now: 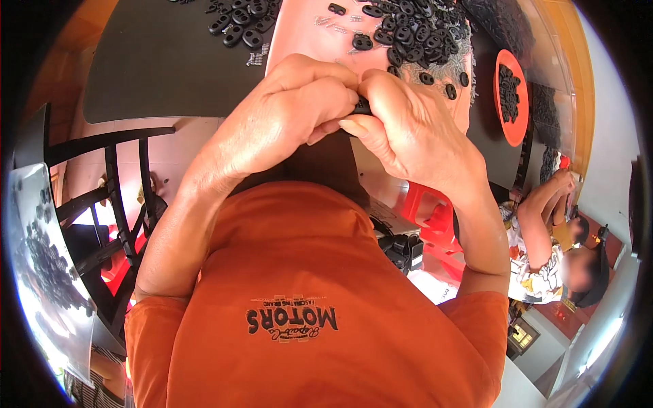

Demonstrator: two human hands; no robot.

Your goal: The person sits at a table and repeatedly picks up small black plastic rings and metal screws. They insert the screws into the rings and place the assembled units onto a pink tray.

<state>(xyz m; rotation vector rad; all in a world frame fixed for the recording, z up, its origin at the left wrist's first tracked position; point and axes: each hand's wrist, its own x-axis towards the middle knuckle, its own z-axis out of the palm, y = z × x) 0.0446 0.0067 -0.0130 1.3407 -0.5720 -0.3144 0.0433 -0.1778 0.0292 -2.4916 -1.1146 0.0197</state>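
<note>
My left hand [299, 105] and my right hand [411, 122] meet at the near edge of the table, fingers closed. Between their fingertips they pinch a small black plastic piece [362, 106], which looks like a cord lock; most of it is hidden by the fingers. Just beyond lies a heap of black oval cord locks [411, 37], each with two holes. Small metal springs [445, 69] are scattered among and beside them. A few single cord locks [363, 42] lie apart from the heap.
More black cord locks [235, 34] lie on the dark tabletop [163, 68] at left. An orange-red oval tray [501, 126] of small black parts stands at right. A black chair [109, 163] is at left, a red stool [425, 211] at right. Another person [537, 234] works at far right.
</note>
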